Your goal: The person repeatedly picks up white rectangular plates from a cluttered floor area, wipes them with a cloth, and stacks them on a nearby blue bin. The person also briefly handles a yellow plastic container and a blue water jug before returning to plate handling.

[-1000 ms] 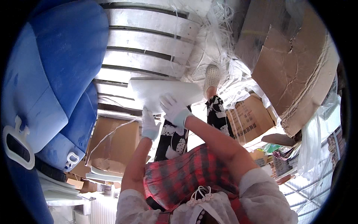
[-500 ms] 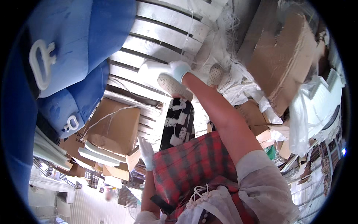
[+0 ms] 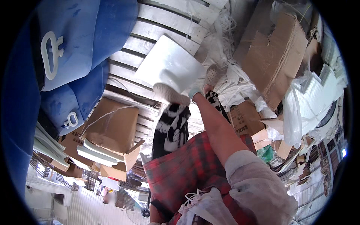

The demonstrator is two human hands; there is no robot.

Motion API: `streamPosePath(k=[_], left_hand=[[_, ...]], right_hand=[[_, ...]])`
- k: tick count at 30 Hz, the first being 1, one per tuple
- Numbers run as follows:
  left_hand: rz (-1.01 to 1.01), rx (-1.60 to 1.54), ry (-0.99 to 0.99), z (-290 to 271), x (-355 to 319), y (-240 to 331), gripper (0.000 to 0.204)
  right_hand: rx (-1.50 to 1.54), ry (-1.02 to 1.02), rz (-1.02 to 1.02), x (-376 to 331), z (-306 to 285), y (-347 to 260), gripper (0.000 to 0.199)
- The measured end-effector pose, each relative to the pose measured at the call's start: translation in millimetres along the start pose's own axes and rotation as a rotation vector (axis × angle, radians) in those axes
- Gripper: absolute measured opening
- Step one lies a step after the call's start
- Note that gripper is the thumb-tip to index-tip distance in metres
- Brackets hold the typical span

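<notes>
The right hand (image 3: 195, 92) pinches the white sheet's (image 3: 168, 65) near edge; the sheet lies far-left of it. The left hand is out of view.

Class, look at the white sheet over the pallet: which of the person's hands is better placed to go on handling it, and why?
The right hand, probably. Its gloved fingers already grip the white sheet's lower edge above the pallet, with the forearm stretched out to it. The left hand is not in view.

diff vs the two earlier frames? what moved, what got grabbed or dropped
The left hand let go of the white sheet and has gone out of view. The right hand, gloved, still grips it alone, reaching farther out over the white pallet. Blue drums and cardboard box are unmoved.
</notes>
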State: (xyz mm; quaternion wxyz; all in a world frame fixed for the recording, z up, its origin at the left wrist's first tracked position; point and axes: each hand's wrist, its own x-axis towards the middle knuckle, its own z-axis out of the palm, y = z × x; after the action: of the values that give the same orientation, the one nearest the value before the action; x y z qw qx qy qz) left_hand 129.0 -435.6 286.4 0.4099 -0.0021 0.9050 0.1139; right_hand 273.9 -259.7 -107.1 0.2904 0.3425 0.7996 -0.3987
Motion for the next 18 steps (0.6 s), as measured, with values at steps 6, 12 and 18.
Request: streamPosePath(k=[6,12,18], left_hand=[[0.186,0.056,-0.059,27,76,44,0.055],[0.724,0.401,-0.049,93,246,137,0.062],[0.740,0.771,-0.307,136,402,237,0.071]], right_hand=[[0.422,0.329,0.238,37,-144,8,0.029],[0.263,0.680,-0.266,141,-255,-23,0.026],[-0.086,-0.005,-0.212,194,-265,-59,0.033]])
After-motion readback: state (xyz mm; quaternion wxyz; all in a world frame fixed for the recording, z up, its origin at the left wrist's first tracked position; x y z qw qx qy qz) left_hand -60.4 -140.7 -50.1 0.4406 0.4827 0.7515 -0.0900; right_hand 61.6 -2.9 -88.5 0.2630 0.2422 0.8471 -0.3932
